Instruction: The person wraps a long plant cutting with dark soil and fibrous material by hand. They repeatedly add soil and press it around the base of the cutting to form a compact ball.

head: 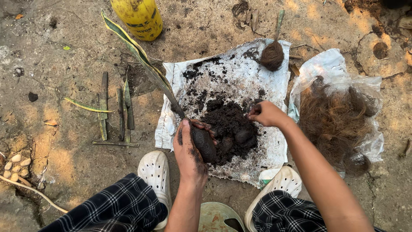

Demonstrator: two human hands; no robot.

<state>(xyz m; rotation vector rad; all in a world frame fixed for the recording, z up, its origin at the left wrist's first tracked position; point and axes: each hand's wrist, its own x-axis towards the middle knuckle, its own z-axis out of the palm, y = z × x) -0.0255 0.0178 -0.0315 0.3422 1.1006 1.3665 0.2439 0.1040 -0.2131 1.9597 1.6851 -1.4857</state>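
Observation:
My left hand (pixel 189 150) grips a dark ball of wet soil (pixel 203 144) packed around the base of a long green-and-yellow striped leaf (pixel 141 58) that rises up and to the left. My right hand (pixel 266 114) hovers with fingers pinched together over the pile of dark soil (pixel 231 129); whether it holds a pinch of soil I cannot tell. The pile lies on a white sack sheet (pixel 270 73) spread on the ground.
A finished fibre-wrapped ball with a leaf (pixel 272 55) lies at the sheet's top edge. Brown coconut fibre (pixel 337 122) sits on clear plastic at right. Cut leaf strips (pixel 113 111) lie at left, a yellow container (pixel 139 17) at top, a shallow bowl (pixel 216 217) between my white shoes.

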